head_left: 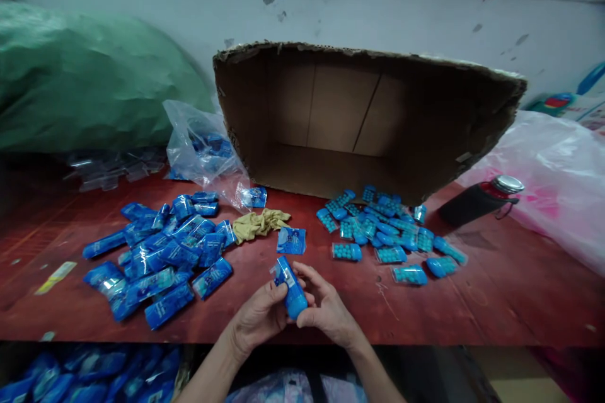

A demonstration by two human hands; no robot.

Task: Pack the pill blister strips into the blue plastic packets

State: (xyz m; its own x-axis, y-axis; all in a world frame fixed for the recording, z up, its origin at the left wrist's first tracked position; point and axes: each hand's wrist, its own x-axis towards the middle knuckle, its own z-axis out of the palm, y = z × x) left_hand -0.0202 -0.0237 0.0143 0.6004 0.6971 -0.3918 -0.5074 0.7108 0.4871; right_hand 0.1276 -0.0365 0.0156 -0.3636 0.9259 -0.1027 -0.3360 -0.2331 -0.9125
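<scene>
At the table's front edge I hold a small blue container (293, 295) with a printed blue sleeve around it, tilted, its rounded blue end toward me. My left hand (259, 318) pinches it, thumb on top. The fingers of my right hand (329, 315) curl about its other side, the thumb near the rounded end. Just beyond lies a flat printed blue sleeve (291, 241). Left of my hands is a pile of blue-wrapped packs (165, 255). To the right, clear containers of turquoise balls with blue caps (378, 227) lie loosely heaped.
A cardboard box (350, 107) lies on its side at the back, opening toward me. Beside it are a clear plastic bag (203, 145), a yellowish cloth (259, 224) and a dark bottle (477, 203). A green sack (85, 82) stands far left; more blue packs (94, 374) sit below the red table (359, 321).
</scene>
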